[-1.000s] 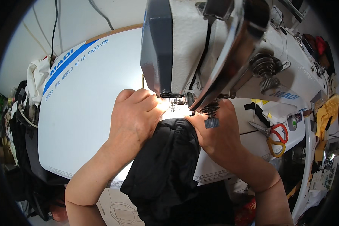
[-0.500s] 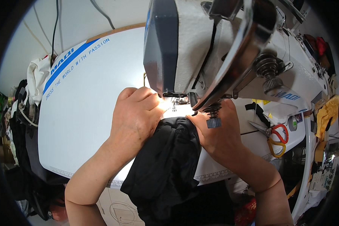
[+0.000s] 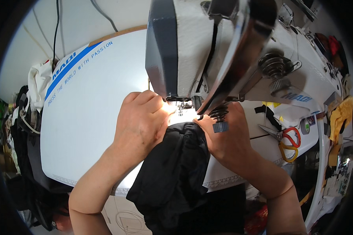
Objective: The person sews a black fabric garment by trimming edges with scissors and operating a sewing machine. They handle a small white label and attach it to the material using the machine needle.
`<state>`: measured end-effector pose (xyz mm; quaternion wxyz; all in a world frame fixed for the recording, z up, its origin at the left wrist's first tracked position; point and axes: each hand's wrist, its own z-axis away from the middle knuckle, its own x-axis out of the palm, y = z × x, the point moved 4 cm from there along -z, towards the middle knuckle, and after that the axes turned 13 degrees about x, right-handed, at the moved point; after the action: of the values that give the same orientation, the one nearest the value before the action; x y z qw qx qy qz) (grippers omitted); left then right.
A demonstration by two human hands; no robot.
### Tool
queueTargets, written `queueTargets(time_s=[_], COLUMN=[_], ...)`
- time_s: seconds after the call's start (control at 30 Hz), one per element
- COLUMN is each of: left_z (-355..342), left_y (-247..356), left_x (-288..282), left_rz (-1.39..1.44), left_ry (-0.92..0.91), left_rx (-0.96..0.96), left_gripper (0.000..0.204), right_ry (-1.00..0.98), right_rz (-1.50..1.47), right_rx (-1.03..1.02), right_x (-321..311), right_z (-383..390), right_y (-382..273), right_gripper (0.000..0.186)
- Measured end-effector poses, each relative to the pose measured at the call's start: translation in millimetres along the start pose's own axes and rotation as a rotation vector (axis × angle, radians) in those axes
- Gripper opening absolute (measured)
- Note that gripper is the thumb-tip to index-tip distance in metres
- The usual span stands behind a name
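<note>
A white and dark grey sewing machine (image 3: 192, 51) stands over a white table. Black cloth (image 3: 172, 164) hangs from the brightly lit needle area (image 3: 181, 113) down over the table's front edge. Left of the needle, my left hand (image 3: 141, 117) has its fingers curled and pressed together at the cloth's upper end; the fingertips are lost in glare. On the other side, my right hand (image 3: 231, 135) grips the cloth's right upper edge with the thumb near the needle. The machine's lever and tension knob (image 3: 220, 126) partly cover the right hand's fingers.
Scissors (image 3: 288, 141) with red and yellow handles lie at the table's right, near a black strip (image 3: 268, 116). Piled clothes (image 3: 27, 113) flank the table's left edge. Yellow cloth (image 3: 339, 117) hangs at the far right. Cables (image 3: 106, 16) run behind the table.
The view has shifted slightly, so the machine sits a little further left. Both hands keep their places beside the needle, and the black cloth lies nearly the same.
</note>
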<state>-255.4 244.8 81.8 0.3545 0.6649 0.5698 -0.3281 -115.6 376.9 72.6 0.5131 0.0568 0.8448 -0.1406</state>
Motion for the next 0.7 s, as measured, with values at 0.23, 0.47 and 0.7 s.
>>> queueTargets(time_s=[0.23, 0.47, 0.7], left_z=[-2.1, 8.1, 9.9], left_y=[7.9, 5.8, 1.9], left_x=[-0.8, 0.0, -1.3], left_rz=[0.028, 0.110, 0.091], left_ry=[-0.013, -0.023, -0.014], left_rx=[0.007, 0.017, 0.021], left_gripper=[0.017, 0.018, 0.021], right_ry=[-0.071, -0.145, -0.092], right_rz=[-0.143, -0.213, -0.282], right_rx=[0.013, 0.121, -0.031], right_x=[-2.3, -11.3, -15.9], right_z=[-0.4, -2.2, 0.1], right_y=[5.4, 6.1, 2.2], right_gripper=[0.002, 0.008, 0.010])
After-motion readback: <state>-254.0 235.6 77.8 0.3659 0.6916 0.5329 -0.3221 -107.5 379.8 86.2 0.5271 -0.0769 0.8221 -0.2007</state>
